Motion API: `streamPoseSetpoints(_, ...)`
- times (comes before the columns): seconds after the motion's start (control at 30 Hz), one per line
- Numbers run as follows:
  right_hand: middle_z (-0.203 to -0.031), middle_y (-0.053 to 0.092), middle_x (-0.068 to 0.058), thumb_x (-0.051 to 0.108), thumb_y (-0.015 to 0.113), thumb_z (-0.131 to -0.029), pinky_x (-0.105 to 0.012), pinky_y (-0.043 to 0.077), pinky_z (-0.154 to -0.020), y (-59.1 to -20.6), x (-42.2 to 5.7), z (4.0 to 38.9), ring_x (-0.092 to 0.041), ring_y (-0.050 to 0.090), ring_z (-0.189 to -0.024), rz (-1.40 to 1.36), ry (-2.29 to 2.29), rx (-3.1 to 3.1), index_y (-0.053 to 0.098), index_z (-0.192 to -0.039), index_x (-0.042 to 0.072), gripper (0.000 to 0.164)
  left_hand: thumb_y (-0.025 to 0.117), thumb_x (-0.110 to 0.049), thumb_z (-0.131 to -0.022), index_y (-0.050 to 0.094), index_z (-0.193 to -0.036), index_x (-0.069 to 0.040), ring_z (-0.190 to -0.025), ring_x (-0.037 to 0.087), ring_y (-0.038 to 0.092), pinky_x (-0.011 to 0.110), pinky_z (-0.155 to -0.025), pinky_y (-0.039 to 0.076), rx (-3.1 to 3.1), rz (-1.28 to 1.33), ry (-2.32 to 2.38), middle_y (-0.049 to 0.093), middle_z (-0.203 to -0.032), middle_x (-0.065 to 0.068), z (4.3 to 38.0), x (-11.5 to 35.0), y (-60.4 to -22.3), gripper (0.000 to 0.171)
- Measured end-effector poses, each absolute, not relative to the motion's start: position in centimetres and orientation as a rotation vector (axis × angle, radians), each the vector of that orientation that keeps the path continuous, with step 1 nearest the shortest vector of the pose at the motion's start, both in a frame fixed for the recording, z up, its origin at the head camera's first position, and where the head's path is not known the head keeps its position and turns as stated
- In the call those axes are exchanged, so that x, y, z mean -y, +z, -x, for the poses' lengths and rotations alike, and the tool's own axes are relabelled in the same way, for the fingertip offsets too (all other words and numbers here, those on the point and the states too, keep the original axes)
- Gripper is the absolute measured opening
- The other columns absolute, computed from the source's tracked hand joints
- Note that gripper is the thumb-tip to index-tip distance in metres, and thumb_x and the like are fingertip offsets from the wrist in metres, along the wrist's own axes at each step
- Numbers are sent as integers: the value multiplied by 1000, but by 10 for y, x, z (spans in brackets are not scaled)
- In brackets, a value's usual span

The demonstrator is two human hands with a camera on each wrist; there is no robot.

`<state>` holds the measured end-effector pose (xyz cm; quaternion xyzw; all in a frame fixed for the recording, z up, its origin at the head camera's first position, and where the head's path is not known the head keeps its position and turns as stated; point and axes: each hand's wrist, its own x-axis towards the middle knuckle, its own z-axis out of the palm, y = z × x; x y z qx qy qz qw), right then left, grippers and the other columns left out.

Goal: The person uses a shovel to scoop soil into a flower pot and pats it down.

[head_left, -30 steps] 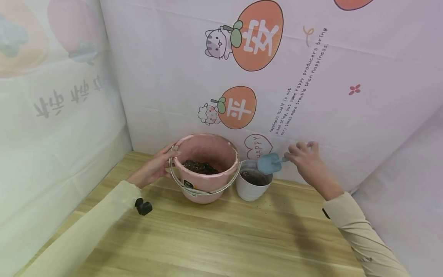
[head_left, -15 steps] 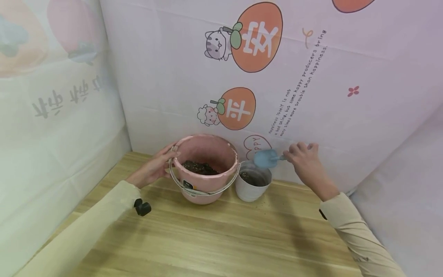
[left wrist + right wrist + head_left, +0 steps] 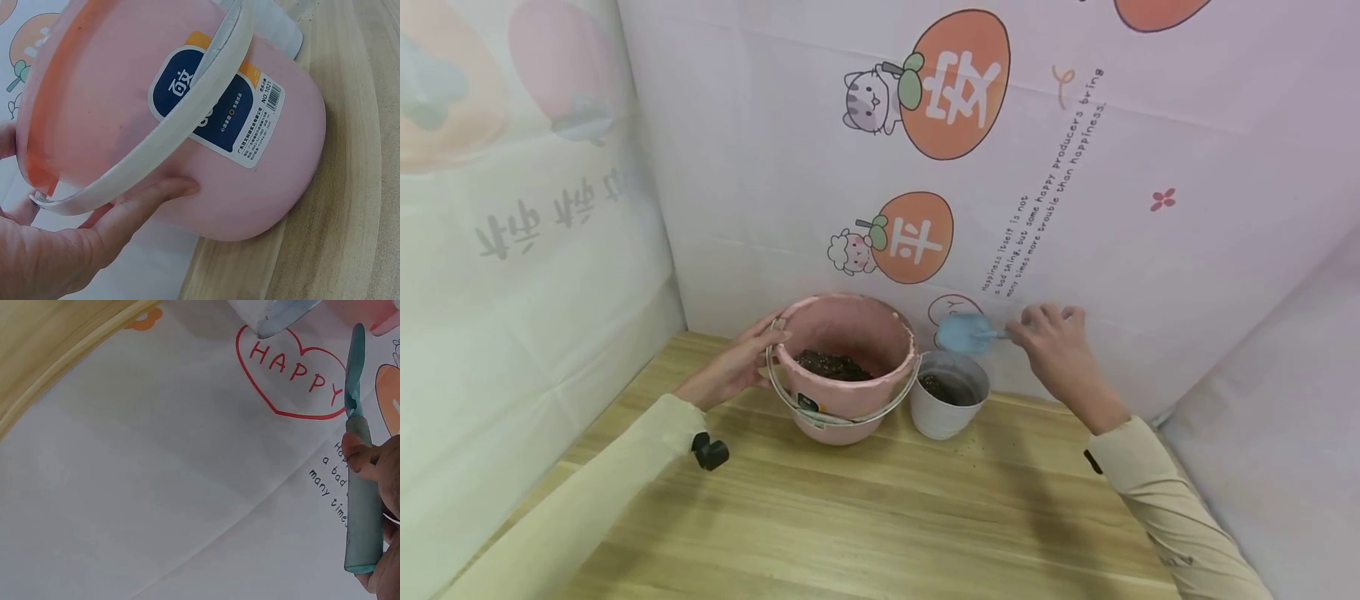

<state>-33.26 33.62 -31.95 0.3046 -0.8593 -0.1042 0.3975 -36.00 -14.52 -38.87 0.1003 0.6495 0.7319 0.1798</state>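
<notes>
A pink bucket (image 3: 850, 400) with a white carrying handle (image 3: 144, 150) stands on the table, dark soil (image 3: 833, 365) inside. My left hand (image 3: 741, 364) holds the bucket's left side by the rim, with the thumb (image 3: 156, 194) against the outer wall. In my right hand (image 3: 1052, 346) is a small blue hand trowel (image 3: 966, 332), gripped by its handle (image 3: 364, 506). The trowel's blade is above the rim of a white flowerpot (image 3: 946, 417). That pot stands just right of the bucket with some dark soil (image 3: 942, 387) at its bottom.
A white printed cloth (image 3: 737, 167) forms the wall close behind the bucket and pot, and more cloth hangs at both sides. Crumbs of soil (image 3: 973, 444) lie on the wooden table (image 3: 820, 525) by the pot.
My right hand has moved a little left, and the trowel's blade has risen from the pot's mouth to above its rim, toward the bucket. My left hand stays on the bucket.
</notes>
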Motion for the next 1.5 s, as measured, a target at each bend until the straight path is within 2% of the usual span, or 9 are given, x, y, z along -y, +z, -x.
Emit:
streamPoseSetpoints(0.1,-98,63,-18,-1,76,-87,-58,38,-74,-317,-332,334,-41,54,-94,-762,-249,2162,72,-105,6,19,47,-27,-110,2,-170,-30,-148,45,30,62,-110,42,-1845,-288,2065,8,-173,21,360,146,-388,75)
streamPoseSetpoints(0.27,-102,65,-21,2,77,-89,-58,38,-76,-311,-322,337,-43,54,-95,-709,-219,2171,74,-106,4,17,47,-29,-111,4,-170,-30,-132,34,43,51,-100,50,-1878,-277,2047,14,-171,21,360,146,-388,74)
streamPoseSetpoints(0.37,-104,66,-22,1,78,-88,-58,38,-78,-307,-316,338,-43,54,-95,-689,-173,2165,74,-107,3,19,48,-30,-111,3,-170,-30,-137,36,40,48,-97,52,-1882,-294,2040,10,-173,18,361,145,-386,75)
streamPoseSetpoints(0.5,-102,65,-21,1,78,-87,-57,40,-77,-303,-305,339,-42,54,-94,-707,-152,2144,75,-107,4,20,50,-30,-110,3,-170,-29,-148,43,29,50,-99,51,-1876,-300,2036,6,-175,16,361,143,-386,77)
streamPoseSetpoints(0.8,-102,64,-16,5,78,-90,-55,43,-79,-296,-279,345,-38,55,-97,-779,-175,2186,75,-111,5,21,48,-29,-110,3,-170,-31,-148,43,28,43,-92,52,-1885,-275,2036,8,-174,18,362,144,-387,75)
streamPoseSetpoints(0.97,-104,68,-13,8,78,-91,-52,42,-80,-293,-263,347,-35,55,-96,-811,-219,2223,76,-114,6,23,49,-30,-110,3,-170,-30,-152,44,24,48,-96,51,-1889,-277,2035,5,-175,17,361,144,-387,76)
streamPoseSetpoints(1.17,-108,68,-10,11,79,-91,-50,41,-80,-293,-242,352,-32,54,-96,-852,-324,2266,76,-118,10,27,49,-29,-110,3,-170,-30,-156,46,19,63,-108,43,-1874,-295,2053,2,-175,16,359,145,-387,76)
streamPoseSetpoints(1.37,-109,67,-10,14,78,-93,-51,43,-83,-294,-228,355,-32,53,-97,-868,-411,2288,77,-114,11,21,51,-30,-110,3,-170,-30,-154,45,22,58,-104,47,-1876,-277,2044,6,-175,16,361,144,-386,77)
streamPoseSetpoints(1.5,-105,66,-10,12,74,-96,-50,41,-85,-296,-221,357,-31,51,-97,-884,-452,2304,77,-113,11,17,50,-29,-110,2,-170,-30,-154,46,22,61,-107,45,-1871,-277,2049,4,-175,17,361,145,-388,77)
